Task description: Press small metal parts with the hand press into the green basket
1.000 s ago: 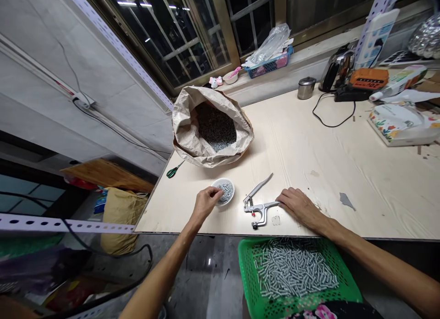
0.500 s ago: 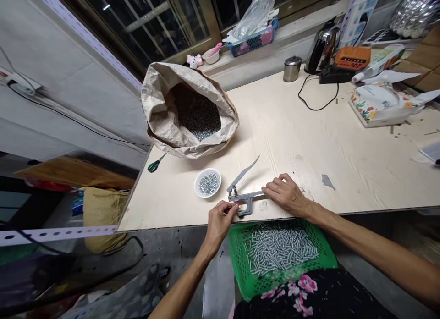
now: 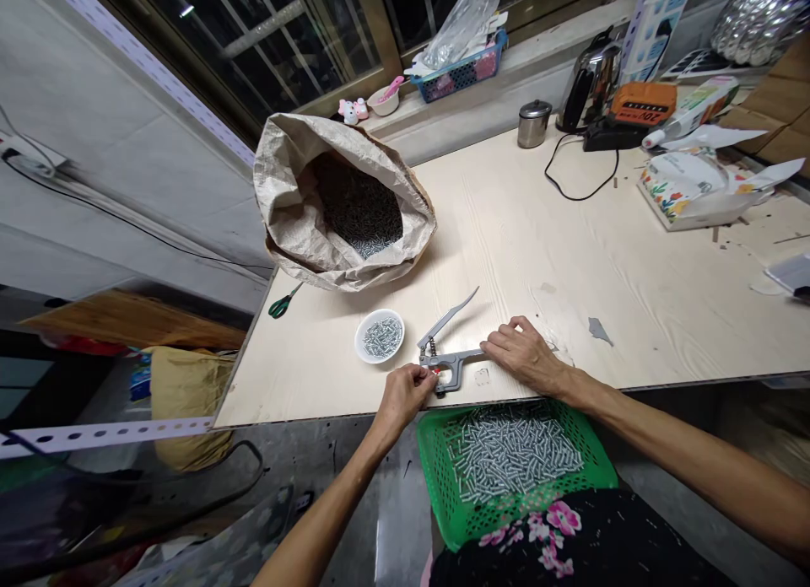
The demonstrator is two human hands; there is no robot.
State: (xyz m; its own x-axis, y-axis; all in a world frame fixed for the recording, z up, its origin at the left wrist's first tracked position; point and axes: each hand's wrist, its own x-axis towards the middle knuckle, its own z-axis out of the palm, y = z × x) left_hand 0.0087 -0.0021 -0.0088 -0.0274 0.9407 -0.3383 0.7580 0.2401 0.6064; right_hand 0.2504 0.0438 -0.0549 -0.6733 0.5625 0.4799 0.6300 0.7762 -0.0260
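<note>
Grey snap-fastener pliers lie on the table near its front edge, with the upper handle sprung up and a red bit in the jaw. My right hand is closed on the end of the lower handle. At the jaw, my left hand is pinched together; whatever lies between its fingertips is too small to make out. A white bowl of small silvery screw-like pieces stands just beyond my left hand. Below the table edge, a green basket holds many longer silvery spring-like pieces.
A large paper-lined sack of small metal parts stands at the back left of the table. Green-handled scissors lie at the left edge. A lidded metal canister, a kettle and a tissue pack sit toward the back right.
The view has shifted slightly. Both hands stay at the pliers, the left at the jaw and the right on the handle, with hardly any movement.
</note>
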